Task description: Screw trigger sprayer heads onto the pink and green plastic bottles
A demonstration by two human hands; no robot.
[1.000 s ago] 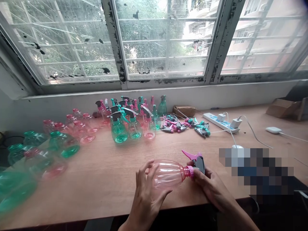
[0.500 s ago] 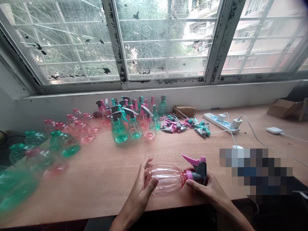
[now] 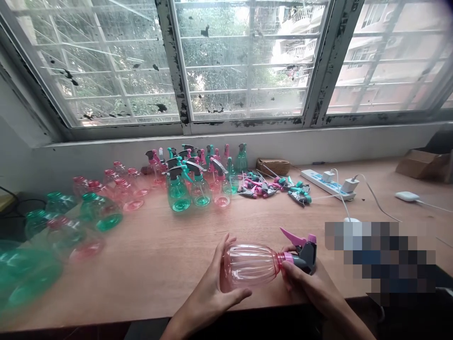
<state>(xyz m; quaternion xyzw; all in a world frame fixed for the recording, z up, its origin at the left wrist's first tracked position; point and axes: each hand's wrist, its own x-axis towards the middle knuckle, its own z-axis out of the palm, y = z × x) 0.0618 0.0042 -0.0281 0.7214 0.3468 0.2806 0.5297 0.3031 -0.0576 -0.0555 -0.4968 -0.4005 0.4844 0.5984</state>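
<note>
A clear pink spray bottle (image 3: 252,265) lies on its side above the table's front edge, its base to the left. Its dark grey and pink spray head (image 3: 307,255) sits at the neck, the pink lever pointing up and left. My right hand (image 3: 314,278) is closed around the pink collar, thumb in front and fingers behind. At the base, my left hand (image 3: 215,283) is cupped open, its thumb stretched away from the bottle below. The fingers are up along the far side of the base; whether they touch it I cannot tell.
Several finished-looking spray bottles (image 3: 179,193) stand at the back. Loose spray heads (image 3: 260,184) are piled beside them. Headless pink bottles (image 3: 132,196) and green bottles (image 3: 102,212) stand left. A power strip (image 3: 323,183), a white charger (image 3: 406,196) and a cardboard box (image 3: 421,163) are right.
The bottle and both hands appear shifted a little to the right. My left thumb has lifted off the bottle and spread away from it. My right hand keeps its hold at the collar.
</note>
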